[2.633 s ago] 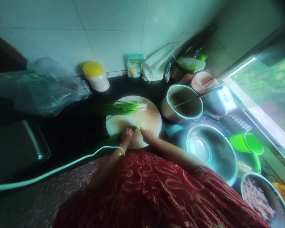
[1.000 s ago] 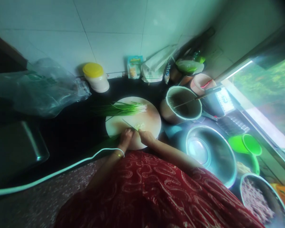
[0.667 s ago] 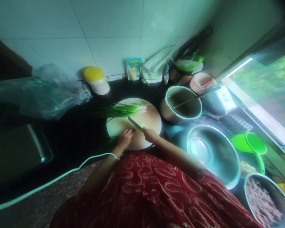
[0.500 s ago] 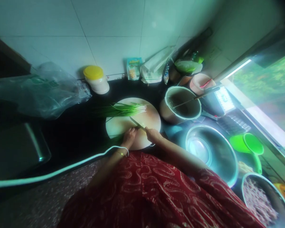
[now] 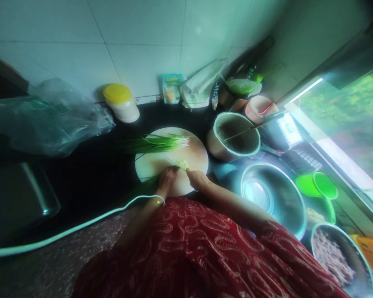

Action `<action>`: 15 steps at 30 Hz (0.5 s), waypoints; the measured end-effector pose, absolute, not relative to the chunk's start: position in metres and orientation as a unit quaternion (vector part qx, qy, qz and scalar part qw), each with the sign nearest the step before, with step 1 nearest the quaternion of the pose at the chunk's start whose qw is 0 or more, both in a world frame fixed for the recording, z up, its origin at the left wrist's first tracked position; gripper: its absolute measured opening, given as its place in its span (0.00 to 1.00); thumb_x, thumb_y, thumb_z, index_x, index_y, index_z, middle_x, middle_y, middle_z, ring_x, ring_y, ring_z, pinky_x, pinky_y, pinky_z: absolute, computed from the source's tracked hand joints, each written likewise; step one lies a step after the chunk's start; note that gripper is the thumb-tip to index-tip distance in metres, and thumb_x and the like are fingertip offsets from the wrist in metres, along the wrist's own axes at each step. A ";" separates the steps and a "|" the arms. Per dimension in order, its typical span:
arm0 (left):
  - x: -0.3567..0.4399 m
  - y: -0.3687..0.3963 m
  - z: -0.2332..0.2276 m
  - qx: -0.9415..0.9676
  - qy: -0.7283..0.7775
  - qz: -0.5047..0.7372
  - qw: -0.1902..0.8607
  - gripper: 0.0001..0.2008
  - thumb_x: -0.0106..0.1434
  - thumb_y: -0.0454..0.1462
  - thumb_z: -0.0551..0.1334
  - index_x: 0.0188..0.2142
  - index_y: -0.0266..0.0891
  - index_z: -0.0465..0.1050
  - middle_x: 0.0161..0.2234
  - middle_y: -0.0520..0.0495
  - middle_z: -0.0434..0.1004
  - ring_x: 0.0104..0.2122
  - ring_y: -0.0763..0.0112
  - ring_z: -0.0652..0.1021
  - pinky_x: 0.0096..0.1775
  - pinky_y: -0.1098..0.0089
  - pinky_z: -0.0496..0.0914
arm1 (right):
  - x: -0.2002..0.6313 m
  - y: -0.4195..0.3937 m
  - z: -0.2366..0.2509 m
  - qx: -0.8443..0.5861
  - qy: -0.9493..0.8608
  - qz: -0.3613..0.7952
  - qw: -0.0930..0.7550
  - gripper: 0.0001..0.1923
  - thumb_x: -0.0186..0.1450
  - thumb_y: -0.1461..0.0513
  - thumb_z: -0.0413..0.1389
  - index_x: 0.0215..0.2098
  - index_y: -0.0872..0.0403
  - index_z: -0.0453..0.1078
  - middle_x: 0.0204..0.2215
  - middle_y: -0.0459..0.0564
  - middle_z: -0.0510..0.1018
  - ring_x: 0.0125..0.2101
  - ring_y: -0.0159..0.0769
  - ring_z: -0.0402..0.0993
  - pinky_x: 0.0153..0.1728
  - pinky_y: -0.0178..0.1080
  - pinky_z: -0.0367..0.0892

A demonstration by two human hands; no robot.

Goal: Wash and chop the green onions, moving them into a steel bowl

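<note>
1. A round cutting board (image 5: 149,163) was seen lying on the dark counter (image 5: 90,174), directly in front of the person.
2. The left hand (image 5: 167,179) was pressed down on the near part of the board, its fingers held together and curled over a few green onion stalks (image 5: 149,181) that trailed off the board's near left edge.
3. The right hand (image 5: 196,179) was closed around the handle of a knife (image 5: 173,161), just beside the left hand; the thin blade was angled away over the board, and its edge could hardly be made out.
4. A small heap of chopped green onion (image 5: 182,165) was seen touching the blade, just beyond the fingertips of both hands.
5. A bunch of uncut green onions (image 5: 157,143) was laid across the far side of the board, white ends to the right and green tops overhanging the left edge.
6. To the right of the board a pot (image 5: 234,136) with a utensil laid across it was placed, and nearer, a steel bowl (image 5: 272,198).
7. A yellow-lidded jar (image 5: 121,102) was stood against the tiled wall, beside a clear plastic bag (image 5: 49,118).
8. A white cable (image 5: 81,225) was run across the counter to the left wrist.
</note>
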State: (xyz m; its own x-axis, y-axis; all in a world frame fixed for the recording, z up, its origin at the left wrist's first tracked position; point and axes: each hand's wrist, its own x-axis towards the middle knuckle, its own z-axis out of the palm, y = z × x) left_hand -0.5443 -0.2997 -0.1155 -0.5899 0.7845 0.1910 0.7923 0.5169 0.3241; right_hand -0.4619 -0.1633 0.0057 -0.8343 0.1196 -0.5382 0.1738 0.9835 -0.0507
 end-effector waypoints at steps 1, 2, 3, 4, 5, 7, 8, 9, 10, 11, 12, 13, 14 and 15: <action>-0.544 -0.300 -0.116 -0.447 -0.873 -0.193 0.011 0.12 0.68 0.33 0.51 0.45 0.37 0.72 0.42 0.41 0.76 0.43 0.61 0.74 0.47 0.62 0.69 | -0.465 -0.164 0.004 0.074 0.957 -0.048 0.275 0.19 0.67 0.68 0.42 0.57 0.57 0.56 0.38 0.57 0.80 0.40 0.41 0.79 0.37 0.38 0.70; -0.544 -0.299 -0.117 -0.441 -0.876 -0.196 0.011 0.12 0.69 0.33 0.50 0.43 0.37 0.73 0.41 0.40 0.76 0.42 0.61 0.74 0.46 0.62 0.69 | -0.467 -0.164 0.002 0.071 0.959 -0.048 0.271 0.20 0.68 0.69 0.41 0.57 0.58 0.56 0.38 0.58 0.80 0.40 0.41 0.79 0.38 0.38 0.70; -0.544 -0.299 -0.117 -0.436 -0.877 -0.199 0.011 0.13 0.69 0.33 0.50 0.41 0.37 0.73 0.39 0.40 0.76 0.41 0.61 0.75 0.45 0.62 0.69 | -0.469 -0.164 0.001 0.068 0.960 -0.047 0.268 0.20 0.68 0.69 0.41 0.58 0.58 0.56 0.39 0.58 0.80 0.41 0.41 0.78 0.38 0.38 0.69; -0.544 -0.299 -0.117 -0.433 -0.878 -0.202 0.011 0.13 0.69 0.33 0.49 0.39 0.37 0.73 0.38 0.40 0.76 0.40 0.61 0.75 0.44 0.62 0.69 | -0.470 -0.163 0.000 0.067 0.960 -0.046 0.267 0.21 0.67 0.69 0.41 0.58 0.59 0.55 0.39 0.59 0.80 0.41 0.42 0.78 0.38 0.38 0.69; -0.545 -0.299 -0.118 -0.432 -0.878 -0.208 0.011 0.14 0.69 0.33 0.49 0.39 0.37 0.73 0.37 0.41 0.76 0.40 0.61 0.75 0.44 0.62 0.69 | -0.469 -0.162 0.000 0.068 0.960 -0.045 0.267 0.21 0.67 0.69 0.41 0.58 0.59 0.55 0.38 0.59 0.80 0.41 0.42 0.78 0.38 0.39 0.69; -0.545 -0.299 -0.118 -0.433 -0.875 -0.218 0.012 0.13 0.69 0.33 0.49 0.41 0.37 0.73 0.39 0.41 0.76 0.40 0.62 0.74 0.44 0.62 0.69 | -0.466 -0.160 0.002 0.067 0.959 -0.047 0.272 0.22 0.66 0.69 0.43 0.58 0.59 0.55 0.37 0.58 0.80 0.41 0.43 0.78 0.38 0.39 0.69; -0.545 -0.299 -0.119 -0.434 -0.874 -0.220 0.012 0.13 0.69 0.34 0.49 0.43 0.37 0.72 0.40 0.41 0.76 0.40 0.62 0.74 0.45 0.62 0.69 | -0.464 -0.160 0.004 0.068 0.958 -0.048 0.275 0.21 0.66 0.69 0.43 0.58 0.58 0.55 0.37 0.58 0.80 0.41 0.43 0.78 0.38 0.39 0.69; -0.546 -0.299 -0.120 -0.435 -0.873 -0.219 0.011 0.13 0.69 0.34 0.50 0.45 0.37 0.72 0.41 0.41 0.76 0.41 0.62 0.74 0.45 0.62 0.69 | -0.463 -0.160 0.005 0.067 0.957 -0.049 0.277 0.21 0.66 0.69 0.43 0.58 0.58 0.55 0.37 0.58 0.80 0.41 0.43 0.78 0.38 0.39 0.69; -0.546 -0.299 -0.121 -0.435 -0.874 -0.217 0.009 0.13 0.69 0.34 0.50 0.45 0.37 0.71 0.41 0.40 0.76 0.41 0.62 0.74 0.45 0.62 0.69 | -0.462 -0.160 0.006 0.066 0.957 -0.050 0.277 0.21 0.66 0.69 0.43 0.57 0.58 0.56 0.37 0.58 0.80 0.41 0.43 0.78 0.38 0.39 0.69; -0.546 -0.298 -0.122 -0.433 -0.875 -0.214 0.006 0.13 0.69 0.35 0.50 0.45 0.37 0.71 0.41 0.40 0.76 0.41 0.62 0.74 0.45 0.62 0.69 | -0.462 -0.161 0.007 0.065 0.957 -0.051 0.276 0.21 0.66 0.69 0.43 0.57 0.58 0.56 0.37 0.58 0.80 0.41 0.43 0.78 0.38 0.39 0.69; -0.546 -0.298 -0.123 -0.430 -0.878 -0.212 0.004 0.13 0.69 0.35 0.50 0.43 0.37 0.72 0.40 0.40 0.76 0.41 0.62 0.74 0.45 0.62 0.69 | -0.463 -0.163 0.006 0.066 0.958 -0.051 0.276 0.21 0.66 0.69 0.42 0.57 0.58 0.56 0.38 0.58 0.80 0.41 0.43 0.78 0.38 0.39 0.70; -0.547 -0.298 -0.124 -0.424 -0.880 -0.212 0.001 0.12 0.69 0.35 0.50 0.41 0.37 0.72 0.39 0.39 0.76 0.41 0.62 0.74 0.45 0.62 0.69 | -0.465 -0.164 0.005 0.066 0.958 -0.051 0.274 0.21 0.67 0.69 0.41 0.58 0.58 0.56 0.39 0.59 0.80 0.41 0.43 0.78 0.39 0.39 0.70; -0.547 -0.298 -0.125 -0.419 -0.882 -0.214 -0.001 0.12 0.69 0.35 0.50 0.39 0.36 0.73 0.38 0.39 0.76 0.40 0.62 0.74 0.45 0.62 0.69 | -0.467 -0.166 0.004 0.066 0.958 -0.052 0.273 0.21 0.67 0.69 0.41 0.58 0.58 0.56 0.39 0.59 0.80 0.41 0.43 0.78 0.39 0.40 0.70; -0.547 -0.299 -0.125 -0.414 -0.884 -0.218 -0.002 0.12 0.69 0.35 0.50 0.37 0.37 0.73 0.37 0.40 0.76 0.40 0.62 0.75 0.44 0.63 0.69 | -0.468 -0.166 0.003 0.065 0.959 -0.053 0.272 0.21 0.67 0.69 0.40 0.58 0.58 0.56 0.40 0.59 0.80 0.41 0.43 0.78 0.39 0.40 0.70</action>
